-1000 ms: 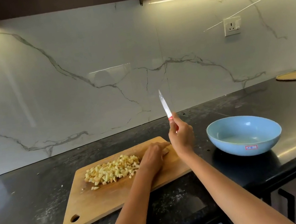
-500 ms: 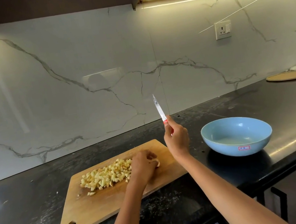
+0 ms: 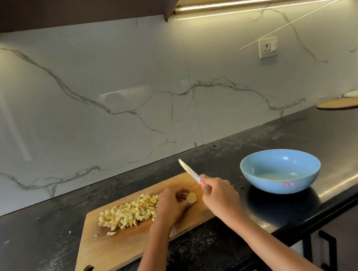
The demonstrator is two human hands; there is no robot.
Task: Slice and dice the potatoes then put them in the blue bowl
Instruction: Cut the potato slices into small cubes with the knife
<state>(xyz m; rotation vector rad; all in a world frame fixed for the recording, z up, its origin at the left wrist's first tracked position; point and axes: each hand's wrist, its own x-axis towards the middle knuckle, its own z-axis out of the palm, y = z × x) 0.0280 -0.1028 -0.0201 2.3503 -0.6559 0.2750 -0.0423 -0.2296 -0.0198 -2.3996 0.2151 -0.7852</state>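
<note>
I am standing at a black counter (image 3: pixel 40 255) with a wooden cutting board (image 3: pixel 113 258) lying on it in front of me. My left hand (image 3: pixel 172 205) is resting on the board, fingers curled round a piece of potato (image 3: pixel 191 197), pinning it down so its pale cut face is pointing toward my right side. My right hand (image 3: pixel 222 198) is hovering just beside that piece, fingers wrapped tight around the red handle of a knife (image 3: pixel 191 172); the blade is sticking up and away from me, tilted toward the wall, and it is not touching the potato or the board. A heap of diced potato (image 3: pixel 127 213) is sitting on the board just to the left of my left hand, with a few loose cubes lying nearer to me at the edge of the pile. The blue bowl (image 3: pixel 281 172) is standing on the counter just right of the board, near my right hand, and I am seeing no potato in it; a small sticker is showing on its near side. Far off at the right end of the counter some flat round plates (image 3: pixel 355 99) are lying close together. A wall socket (image 3: pixel 267 47) is sitting on the marble wall above the bowl
</note>
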